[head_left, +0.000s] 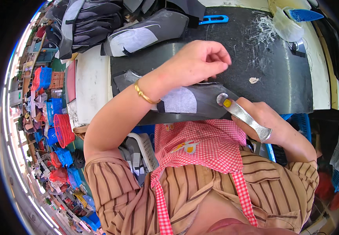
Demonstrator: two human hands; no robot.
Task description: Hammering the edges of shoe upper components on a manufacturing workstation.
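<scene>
Workshop: white-smeared black work surface (281, 84), stacked dark sheet pieces (97, 23), many plastic baskets (63, 131), long strip lights (40, 210).

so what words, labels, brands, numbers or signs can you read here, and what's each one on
None: no word, label, brand, number or sign is readable.
Metal tool: what looks like a round mark near its lower end, too small to read.
Checked apron: a picture print, no readable wording.
Background around the red basket: too small and blurred to read anything.
</scene>
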